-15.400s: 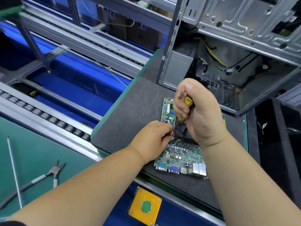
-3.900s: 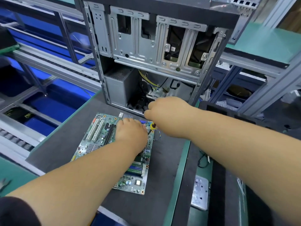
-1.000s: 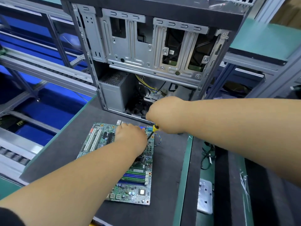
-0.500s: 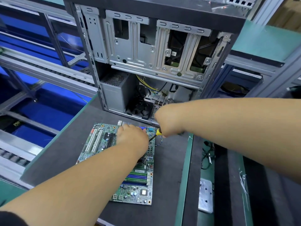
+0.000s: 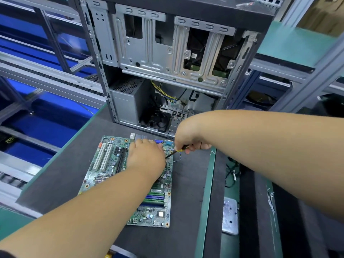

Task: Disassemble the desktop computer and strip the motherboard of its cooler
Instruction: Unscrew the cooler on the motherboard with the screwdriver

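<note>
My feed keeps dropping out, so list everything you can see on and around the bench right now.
motherboard: one, green, flat on the dark mat
computer case: one, grey metal, open, upright behind the board
black fan: one, low inside the case
mat: one, dark grey, under board and case
metal plate: one, silver, right of the mat
conveyor rails: grey, over blue, at left
screwdriver: one, yellow and black, tip at the board's far right corner
left hand: on the board's middle; what lies beneath is hidden
right hand: grips the screwdriver
</note>
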